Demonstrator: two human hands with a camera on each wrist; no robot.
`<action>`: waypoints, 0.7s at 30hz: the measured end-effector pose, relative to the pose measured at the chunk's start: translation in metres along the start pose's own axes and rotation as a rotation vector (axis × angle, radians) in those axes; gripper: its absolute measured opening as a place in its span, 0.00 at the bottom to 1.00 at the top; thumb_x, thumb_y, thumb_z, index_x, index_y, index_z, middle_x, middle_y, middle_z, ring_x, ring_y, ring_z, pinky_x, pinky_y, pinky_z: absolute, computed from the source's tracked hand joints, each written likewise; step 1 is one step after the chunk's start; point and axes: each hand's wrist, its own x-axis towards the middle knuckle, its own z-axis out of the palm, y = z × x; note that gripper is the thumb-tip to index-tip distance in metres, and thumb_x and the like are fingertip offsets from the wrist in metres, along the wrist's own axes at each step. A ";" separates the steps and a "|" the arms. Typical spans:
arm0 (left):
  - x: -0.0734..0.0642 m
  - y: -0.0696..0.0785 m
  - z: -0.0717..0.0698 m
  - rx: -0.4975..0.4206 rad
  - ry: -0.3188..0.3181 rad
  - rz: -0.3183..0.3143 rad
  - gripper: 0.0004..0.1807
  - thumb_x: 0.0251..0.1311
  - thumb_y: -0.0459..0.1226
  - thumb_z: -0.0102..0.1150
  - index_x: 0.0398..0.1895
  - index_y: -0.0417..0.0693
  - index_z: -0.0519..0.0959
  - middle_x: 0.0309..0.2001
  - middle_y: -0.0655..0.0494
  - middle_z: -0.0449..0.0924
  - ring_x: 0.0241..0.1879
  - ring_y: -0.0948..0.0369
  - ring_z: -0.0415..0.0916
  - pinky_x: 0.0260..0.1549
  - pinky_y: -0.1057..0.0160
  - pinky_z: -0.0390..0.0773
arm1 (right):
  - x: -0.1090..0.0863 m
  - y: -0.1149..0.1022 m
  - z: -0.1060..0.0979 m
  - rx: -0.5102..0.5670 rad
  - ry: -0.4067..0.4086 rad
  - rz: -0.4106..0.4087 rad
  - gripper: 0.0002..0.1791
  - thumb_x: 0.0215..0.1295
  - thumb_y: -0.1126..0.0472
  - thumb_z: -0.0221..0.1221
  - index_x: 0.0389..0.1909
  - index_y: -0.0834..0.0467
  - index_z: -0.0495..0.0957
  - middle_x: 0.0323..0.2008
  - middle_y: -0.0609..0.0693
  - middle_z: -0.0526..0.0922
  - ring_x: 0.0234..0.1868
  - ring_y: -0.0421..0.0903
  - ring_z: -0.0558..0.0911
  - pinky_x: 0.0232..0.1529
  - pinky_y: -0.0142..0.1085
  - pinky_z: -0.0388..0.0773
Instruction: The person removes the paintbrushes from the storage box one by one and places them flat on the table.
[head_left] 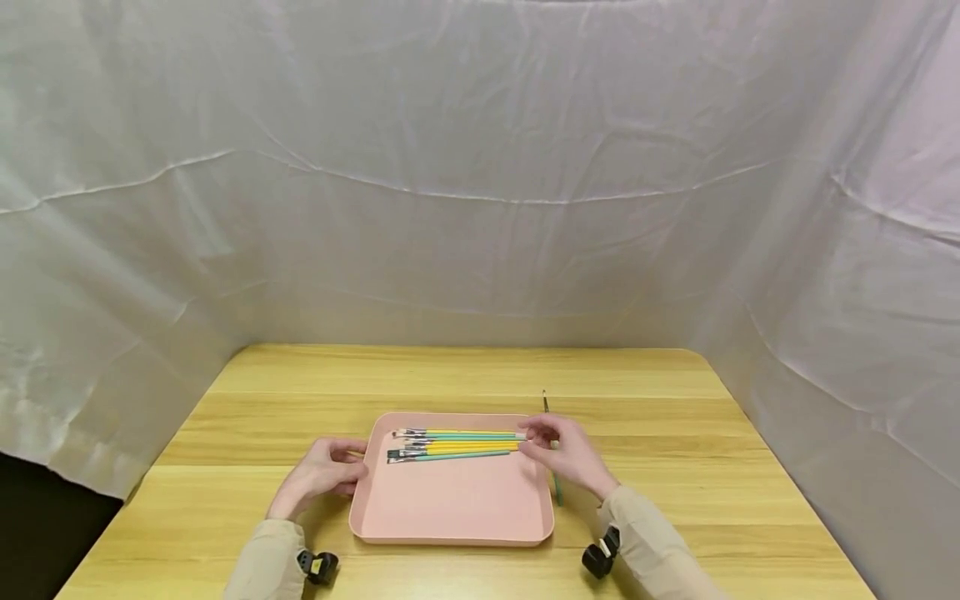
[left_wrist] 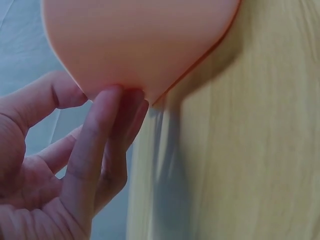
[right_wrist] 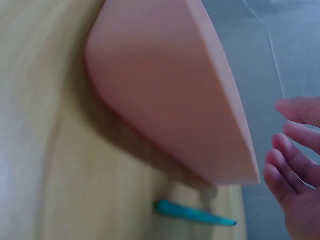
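My left hand [head_left: 318, 475] holds the left side of a pale pink tray [head_left: 457, 508]. In the left wrist view, its fingertips [left_wrist: 107, 97] press at the rim and outer wall. Several paintbrushes [head_left: 457, 446] with yellow and teal handles lie side by side in the tray, bristles to the left. Over their handle ends, at the tray's right side, hovers my right hand [head_left: 566, 454], fingers loosely bent. The right wrist view has those fingers [right_wrist: 290, 165] apart from the tray wall, nothing between them. One teal-handled paintbrush [head_left: 558, 492] lies on the table beyond the tray's right edge, partly hidden beneath this hand.
A light wood table [head_left: 645, 400] carries everything. Pale grey cloth [head_left: 480, 250] hangs behind it and along both sides. Black cameras [head_left: 600, 558] are strapped to both wrists over beige sleeves [head_left: 660, 542].
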 end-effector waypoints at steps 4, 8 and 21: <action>0.001 -0.003 -0.002 -0.005 -0.012 -0.001 0.30 0.56 0.28 0.61 0.61 0.19 0.69 0.40 0.44 0.84 0.33 0.62 0.83 0.32 0.64 0.88 | 0.010 -0.009 0.002 -0.019 -0.129 -0.072 0.19 0.63 0.63 0.67 0.52 0.68 0.81 0.43 0.62 0.85 0.40 0.37 0.81 0.46 0.33 0.84; 0.001 -0.005 -0.003 0.009 -0.013 -0.001 0.30 0.56 0.28 0.61 0.61 0.19 0.70 0.39 0.45 0.85 0.34 0.62 0.83 0.32 0.64 0.88 | 0.023 -0.017 0.005 -0.059 -0.232 -0.099 0.18 0.61 0.65 0.68 0.50 0.69 0.81 0.43 0.63 0.86 0.41 0.39 0.82 0.49 0.35 0.85; 0.002 -0.006 -0.003 0.017 -0.003 -0.007 0.30 0.55 0.28 0.62 0.61 0.20 0.70 0.37 0.49 0.85 0.32 0.63 0.83 0.31 0.65 0.88 | 0.059 -0.039 0.029 -0.210 -0.422 -0.088 0.17 0.60 0.67 0.69 0.50 0.64 0.83 0.44 0.58 0.88 0.40 0.44 0.84 0.45 0.32 0.84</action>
